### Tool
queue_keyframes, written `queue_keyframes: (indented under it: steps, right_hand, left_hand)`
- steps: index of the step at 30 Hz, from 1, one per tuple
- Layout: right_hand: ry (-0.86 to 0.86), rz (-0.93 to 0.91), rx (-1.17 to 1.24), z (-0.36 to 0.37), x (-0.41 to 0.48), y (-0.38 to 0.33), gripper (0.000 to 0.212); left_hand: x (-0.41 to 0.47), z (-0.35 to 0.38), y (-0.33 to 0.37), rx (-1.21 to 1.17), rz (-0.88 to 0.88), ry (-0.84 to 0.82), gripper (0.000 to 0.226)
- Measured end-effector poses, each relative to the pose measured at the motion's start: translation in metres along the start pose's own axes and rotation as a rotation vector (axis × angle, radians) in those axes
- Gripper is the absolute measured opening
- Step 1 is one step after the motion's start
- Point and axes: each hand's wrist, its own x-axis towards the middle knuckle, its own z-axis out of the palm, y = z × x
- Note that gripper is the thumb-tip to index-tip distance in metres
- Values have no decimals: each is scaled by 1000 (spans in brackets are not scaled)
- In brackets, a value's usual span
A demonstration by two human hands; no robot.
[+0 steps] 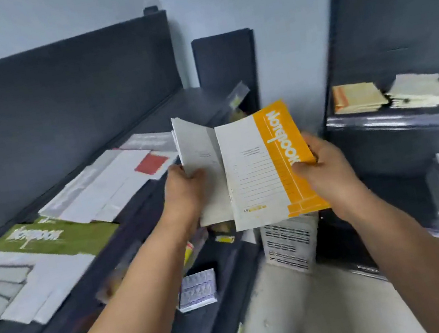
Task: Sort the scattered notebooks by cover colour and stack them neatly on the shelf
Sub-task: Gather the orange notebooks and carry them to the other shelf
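Dark shelf (173, 107) under a pale wall (42, 18); my left grip (184, 189) and right grip (326, 171) each clutch the splayed orange-and-white notebook (259, 168) beyond its front edge.

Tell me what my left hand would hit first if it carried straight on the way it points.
Probably the clear-wrapped packet leaning in the corner. Your left hand already grips the pale notebook ahead of it. Depth is unclear, so this is a guess.

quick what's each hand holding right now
Left hand: closed grip on a pale grey paper booklet.
Right hand: closed grip on an orange-and-white paper notebook, thumb on its orange edge.
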Motion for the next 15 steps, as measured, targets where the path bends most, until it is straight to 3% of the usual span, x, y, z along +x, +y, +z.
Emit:
queue_keyframes:
  steps: [8, 13, 15]
  right_hand:
    - [346, 164, -111, -209, -34, 37, 32]
    - [500, 254, -128, -309, -59, 58, 36]
    - [538, 279, -107, -337, -66, 67, 34]
  left_hand:
    - [-38, 221, 51, -25, 107, -229, 24]
    - [-84, 317, 82, -34, 98, -385, 28]
    - [-94, 344, 89, -13, 101, -457, 17]
